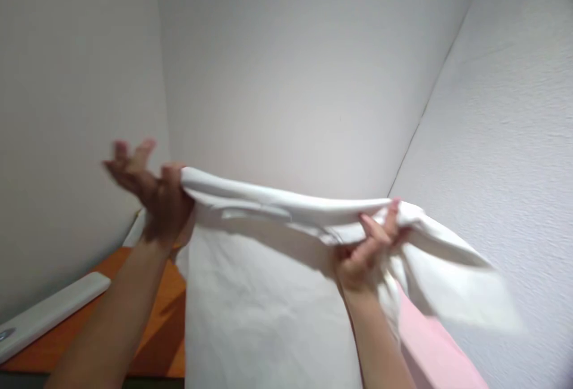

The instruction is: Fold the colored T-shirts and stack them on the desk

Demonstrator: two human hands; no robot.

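A white shirt (268,293) hangs stretched between my two hands, its upper edge folded over and sloping slightly down to the right. My left hand (163,198) pinches the left end of that edge, with its other fingers spread and blurred by motion. Farther right, my right hand (369,246) is closed on the upper edge, the cloth between its thumb and fingers. Past it, a loose flap like a sleeve sticks out to the right, blurred. The lower end of the shirt runs out of view.
An orange table top (165,329) lies at the left, under the raised shirt. On it rests a long white bar-shaped object (54,311), with another pale object (135,229) behind. A pink surface (436,341) shows at lower right. Pale walls (290,79) stand close ahead and on both sides.
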